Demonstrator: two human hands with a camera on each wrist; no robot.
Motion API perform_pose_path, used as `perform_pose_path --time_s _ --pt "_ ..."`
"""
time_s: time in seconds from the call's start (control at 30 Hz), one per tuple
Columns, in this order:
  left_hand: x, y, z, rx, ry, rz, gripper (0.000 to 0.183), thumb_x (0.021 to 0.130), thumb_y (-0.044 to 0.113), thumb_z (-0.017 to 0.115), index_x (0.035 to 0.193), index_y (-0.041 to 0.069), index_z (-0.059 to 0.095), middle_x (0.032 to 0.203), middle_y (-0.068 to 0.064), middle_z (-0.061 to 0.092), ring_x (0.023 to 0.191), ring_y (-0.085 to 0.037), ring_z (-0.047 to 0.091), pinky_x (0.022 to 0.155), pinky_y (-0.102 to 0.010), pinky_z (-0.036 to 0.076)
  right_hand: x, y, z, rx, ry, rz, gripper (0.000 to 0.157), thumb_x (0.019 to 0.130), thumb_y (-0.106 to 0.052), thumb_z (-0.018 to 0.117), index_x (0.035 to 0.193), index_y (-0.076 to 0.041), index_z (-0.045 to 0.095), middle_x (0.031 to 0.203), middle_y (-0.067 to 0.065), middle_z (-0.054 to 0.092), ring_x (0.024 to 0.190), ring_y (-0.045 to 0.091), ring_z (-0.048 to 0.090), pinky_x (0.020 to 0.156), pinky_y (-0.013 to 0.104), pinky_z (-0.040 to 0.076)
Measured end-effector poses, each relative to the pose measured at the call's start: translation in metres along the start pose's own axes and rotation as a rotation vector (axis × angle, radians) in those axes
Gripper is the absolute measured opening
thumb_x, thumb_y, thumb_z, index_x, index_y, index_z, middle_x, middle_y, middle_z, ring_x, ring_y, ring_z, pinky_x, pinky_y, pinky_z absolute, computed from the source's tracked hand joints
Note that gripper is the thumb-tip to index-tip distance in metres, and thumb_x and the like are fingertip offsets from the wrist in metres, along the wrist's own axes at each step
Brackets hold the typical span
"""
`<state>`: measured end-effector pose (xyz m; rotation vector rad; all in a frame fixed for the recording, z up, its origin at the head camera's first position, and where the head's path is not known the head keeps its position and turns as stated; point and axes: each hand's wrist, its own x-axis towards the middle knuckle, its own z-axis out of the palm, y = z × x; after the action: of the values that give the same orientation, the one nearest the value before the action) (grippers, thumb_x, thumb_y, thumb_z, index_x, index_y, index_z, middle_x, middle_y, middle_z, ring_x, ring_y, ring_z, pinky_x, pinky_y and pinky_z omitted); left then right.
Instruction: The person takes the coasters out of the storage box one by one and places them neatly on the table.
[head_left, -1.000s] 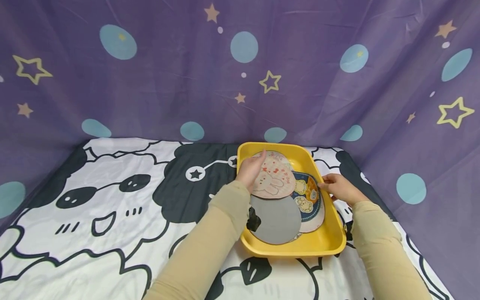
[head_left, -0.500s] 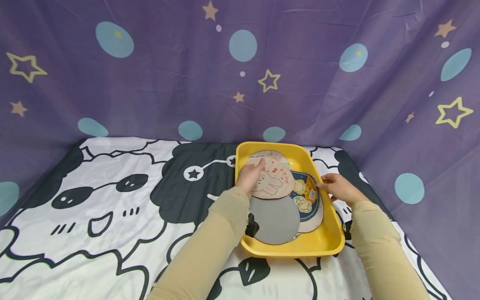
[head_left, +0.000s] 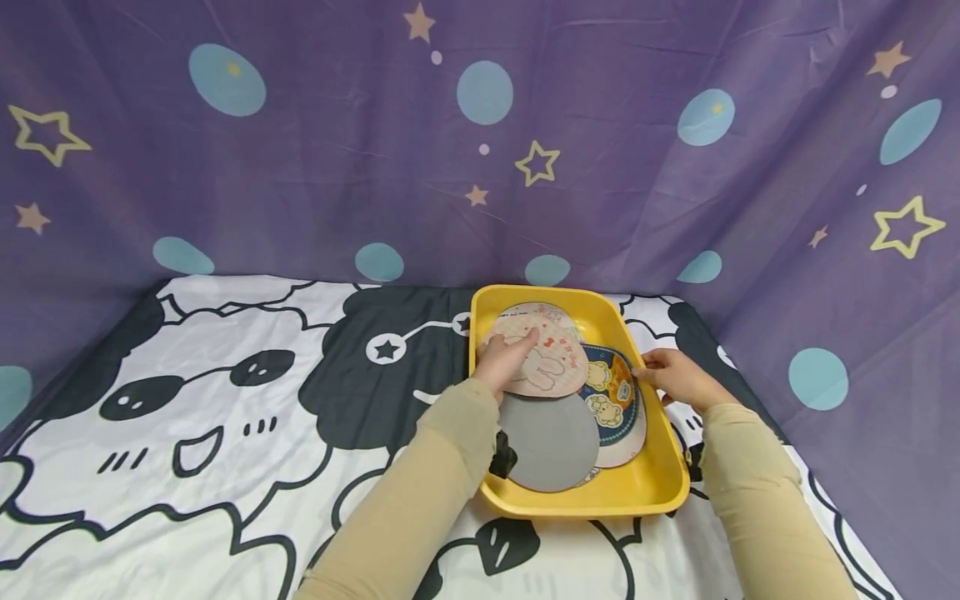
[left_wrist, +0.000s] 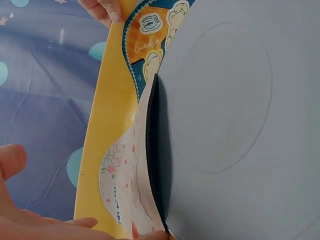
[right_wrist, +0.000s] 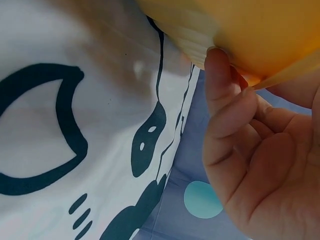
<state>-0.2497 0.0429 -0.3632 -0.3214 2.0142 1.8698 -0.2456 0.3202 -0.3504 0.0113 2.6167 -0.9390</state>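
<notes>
Several round-ended mouse pads lie overlapping in a yellow plastic tray. A pink mouse pad with a bunny print is on top at the back left, its dark underside lifted in the left wrist view. My left hand reaches over its left side; the thumb is spread away, and a fingertip touches the edge. A grey pad lies nearer me, and a blue pad with cartoon bears lies to the right. My right hand grips the tray's right rim, fingers curled at its underside.
Under the tray is a white and black cartoon-print cloth. Behind and to the right hangs a purple curtain with stars and blue dots, close to the tray's back edge. Another patterned pad shows partly beneath the pink one.
My left hand has slid slightly toward me, its thumb lower over the pink mouse pad. The right hand keeps its grip on the tray rim. Tray and pads stay in place.
</notes>
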Motion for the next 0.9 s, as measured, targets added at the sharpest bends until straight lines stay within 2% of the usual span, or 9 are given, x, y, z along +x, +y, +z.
perform_pose_path --time_s 0.1,0.23,0.4,0.6,0.77,0.9 --pt "0.0012 -0.0001 0.0003 0.003 -0.031 -0.013 0.092 0.094 0.055 0.058 0.16 0.012 0.011 0.167 -0.013 -0.002 0.154 -0.029 -0.002 0.125 -0.049 0.015 -0.0002 0.0006 -0.001 -0.003 -0.001 0.0 0.044 0.103 -0.022 0.052 0.132 0.011 0.049 0.115 0.023 0.064 0.093 0.024 0.058 0.07 0.032 0.054" --pt "0.0036 -0.0007 0.0008 0.023 -0.054 -0.04 0.091 0.095 0.048 0.06 0.16 0.01 0.009 0.166 -0.015 0.0 0.153 -0.03 0.005 0.124 -0.049 0.018 -0.0002 0.0005 -0.0016 0.001 -0.005 -0.008 0.045 0.103 -0.023 0.052 0.132 0.011 0.049 0.115 0.023 0.064 0.093 0.024 0.059 0.07 0.032 0.054" --pt "0.0079 -0.0023 0.0029 0.051 -0.019 -0.044 0.074 0.096 0.023 0.059 0.156 0.001 0.021 0.162 -0.019 0.011 0.145 -0.031 0.02 0.123 -0.043 0.022 0.0007 0.0017 -0.0018 0.011 -0.008 -0.003 0.045 0.103 -0.024 0.052 0.133 0.01 0.048 0.115 0.022 0.063 0.094 0.024 0.057 0.071 0.033 0.054" --pt "0.0083 -0.0053 0.0027 0.004 0.009 0.007 0.07 0.091 0.002 0.049 0.155 -0.004 0.019 0.158 -0.018 0.027 0.141 -0.03 0.029 0.124 -0.042 0.02 -0.0004 -0.0001 -0.0014 0.011 -0.007 0.002 0.046 0.103 -0.024 0.052 0.133 0.01 0.048 0.115 0.021 0.062 0.094 0.024 0.057 0.072 0.034 0.054" --pt "0.0059 -0.0062 0.0017 -0.02 0.029 0.043 0.069 0.088 -0.004 0.045 0.153 -0.007 0.021 0.157 -0.019 0.03 0.141 -0.03 0.031 0.124 -0.042 0.021 0.0021 0.0041 -0.0018 0.017 -0.005 -0.013 0.046 0.102 -0.025 0.054 0.131 0.01 0.049 0.112 0.02 0.063 0.092 0.024 0.057 0.071 0.033 0.055" --pt "0.0047 -0.0069 0.0013 0.047 0.012 0.031 0.065 0.094 -0.002 0.042 0.155 -0.005 0.018 0.16 -0.019 0.024 0.146 -0.031 0.024 0.125 -0.044 0.017 0.0014 0.0063 -0.0027 0.026 -0.007 -0.025 0.048 0.101 -0.028 0.055 0.129 0.011 0.05 0.109 0.019 0.063 0.089 0.023 0.057 0.069 0.032 0.054"
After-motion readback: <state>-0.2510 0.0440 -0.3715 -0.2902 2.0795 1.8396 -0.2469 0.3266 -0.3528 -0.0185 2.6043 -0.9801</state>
